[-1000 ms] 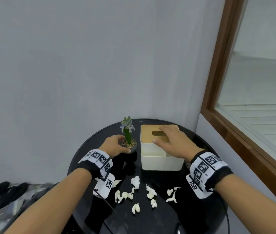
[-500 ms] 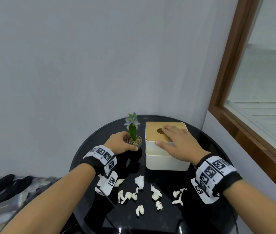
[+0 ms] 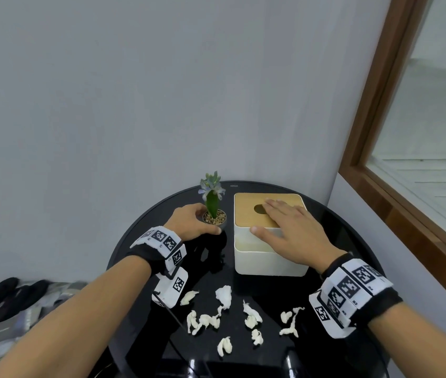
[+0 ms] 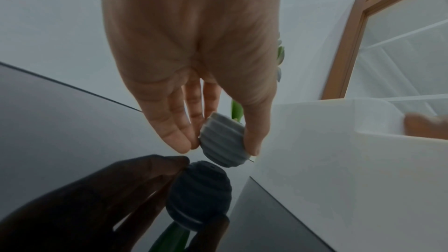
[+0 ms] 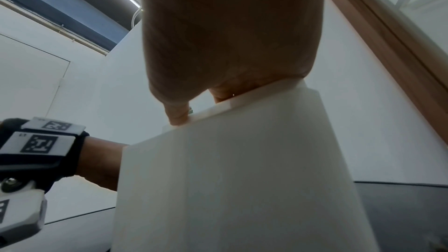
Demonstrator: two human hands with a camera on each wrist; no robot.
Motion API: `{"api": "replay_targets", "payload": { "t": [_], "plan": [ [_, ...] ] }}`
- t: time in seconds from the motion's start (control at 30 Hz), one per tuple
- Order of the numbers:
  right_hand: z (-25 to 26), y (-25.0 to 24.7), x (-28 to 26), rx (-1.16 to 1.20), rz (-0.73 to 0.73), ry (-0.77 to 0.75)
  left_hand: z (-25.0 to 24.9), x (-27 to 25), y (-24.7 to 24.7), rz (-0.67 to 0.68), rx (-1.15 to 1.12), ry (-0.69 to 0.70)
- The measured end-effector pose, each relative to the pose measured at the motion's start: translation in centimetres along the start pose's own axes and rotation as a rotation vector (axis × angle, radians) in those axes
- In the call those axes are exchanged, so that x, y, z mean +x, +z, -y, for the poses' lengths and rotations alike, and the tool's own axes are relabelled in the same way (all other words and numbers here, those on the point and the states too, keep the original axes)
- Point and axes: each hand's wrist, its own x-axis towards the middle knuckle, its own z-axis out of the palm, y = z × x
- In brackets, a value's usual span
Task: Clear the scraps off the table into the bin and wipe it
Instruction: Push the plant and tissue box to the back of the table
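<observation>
On the round black glossy table (image 3: 347, 236): everything described below is set out, with a grey wall behind and a wood-framed window (image 3: 380, 148) at the right.
Left hand (image 3: 189, 222): the small ribbed grey plant pot (image 4: 223, 141) is gripped, the thumb on one side and the fingers (image 4: 174, 127) on the other; in the left wrist view the pot's base is seen lifted just clear of its dark reflection in the tabletop.
Plant (image 3: 212, 197): a green stem topped with pale bluish flowers is held upright in the pot, with pebbles seen around its foot.
Right hand (image 3: 290, 233): it is laid flat on the white square box with a wooden lid (image 3: 265, 257), the fingers spread and straight over the lid's oval opening, the thumb (image 5: 177, 114) pressed against the lid's front edge.
Box position: it is stood at the back right of the table, just beside the pot.
Scraps (image 3: 224, 298): crumpled white paper bits are scattered over the near part of the table, in front of the box and between the two forearms; none is touched by either hand.
Bin: it cannot be seen in any view.
Wrists: black bands with white square-coded tags (image 3: 161, 238) are worn on both.
Floor at the left: dark sandals (image 3: 3, 298) are seen beside the table.
</observation>
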Motion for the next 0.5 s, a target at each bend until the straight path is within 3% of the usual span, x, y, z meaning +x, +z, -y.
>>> {"api": "replay_targets", "payload": {
  "t": [0.5],
  "plan": [
    [0.5, -0.3, -0.3, 0.032, -0.014, 0.035, -1.3, 7.1, -0.5, -0.064, -0.056, -0.04]
  ]
}}
